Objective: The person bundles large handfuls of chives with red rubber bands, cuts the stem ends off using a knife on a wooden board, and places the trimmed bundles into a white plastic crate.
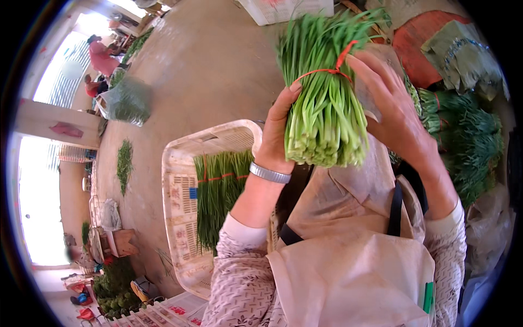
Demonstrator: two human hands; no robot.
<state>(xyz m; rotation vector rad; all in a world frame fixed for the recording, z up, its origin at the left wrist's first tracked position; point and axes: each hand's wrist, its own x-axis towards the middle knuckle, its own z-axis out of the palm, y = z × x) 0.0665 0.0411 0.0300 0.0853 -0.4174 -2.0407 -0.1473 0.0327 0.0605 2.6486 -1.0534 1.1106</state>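
Note:
A bunch of green chives [327, 117] is held up in front of me, cut stalk ends toward me and leaf tips pointing away. A red tie [322, 71] circles it, one end sticking up on the right side. My left hand [277, 133] grips the bunch from the left, thumb pressed by the tie; most of its other fingers are hidden beneath. My right hand [400, 111] curves against the right side, fingertips at the tie and thumb lower down by the stalks. Under my left forearm, a white plastic crate [173, 218] holds several tied chive bunches [220, 191].
More tied bunches [463, 136] lie at right beside a red-orange round object [417, 41] and plastic bags [485, 229]. Another white crate [272, 11] stands ahead. Loose greens [124, 163] lie on the floor at left. Two people [102, 57] are at the far left.

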